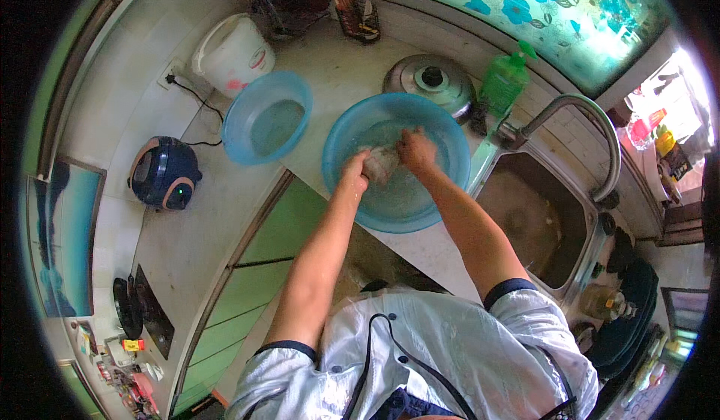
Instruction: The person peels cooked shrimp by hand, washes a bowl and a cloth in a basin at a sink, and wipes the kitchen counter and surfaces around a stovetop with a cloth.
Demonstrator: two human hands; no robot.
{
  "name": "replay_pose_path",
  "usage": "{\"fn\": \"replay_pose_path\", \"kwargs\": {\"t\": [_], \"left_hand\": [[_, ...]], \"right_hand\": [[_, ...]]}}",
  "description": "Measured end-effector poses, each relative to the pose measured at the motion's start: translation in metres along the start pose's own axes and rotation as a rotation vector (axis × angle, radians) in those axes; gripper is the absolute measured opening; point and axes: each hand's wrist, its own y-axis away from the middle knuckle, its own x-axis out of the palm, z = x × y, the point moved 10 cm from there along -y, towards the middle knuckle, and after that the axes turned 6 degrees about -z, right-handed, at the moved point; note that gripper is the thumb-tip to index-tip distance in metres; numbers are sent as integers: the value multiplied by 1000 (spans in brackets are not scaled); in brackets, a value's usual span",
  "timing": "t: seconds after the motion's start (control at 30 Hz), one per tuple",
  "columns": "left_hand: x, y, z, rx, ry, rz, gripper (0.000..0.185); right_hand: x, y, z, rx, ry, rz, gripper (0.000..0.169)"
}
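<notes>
A large blue plastic basin [396, 226] with water in it stands on the counter in front of me. Inside it, my left hand [356, 171] grips a pale, wet, whitish lump [379, 164], whose kind I cannot tell. At the lump's right side is my right hand [417, 149], its fingers curled; whether it holds part of the lump is unclear. A smaller light-blue plastic basin [228, 139] is to the left, apart from the large one.
Behind the large basin lie a metal pot lid [410, 65] and a green pump bottle [504, 82]. A sink [534, 217] with a curved faucet [607, 133] adjoins on the right. A white bucket-like container [236, 51] and a dark blue rice cooker [166, 172] stand left.
</notes>
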Motion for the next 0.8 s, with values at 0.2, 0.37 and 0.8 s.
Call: {"fn": "replay_pose_path", "kwargs": {"t": [0.2,0.37,0.8], "left_hand": [[39,42,18,-256,109,46,46],[12,-12,3,-105,307,580,50],[17,26,-53,257,-285,75,32]], "right_hand": [[66,31,-22,421,-861,180,42],[-18,58,104,26,-780,67,25],[-32,15,32,-268,288,24,42]]}}
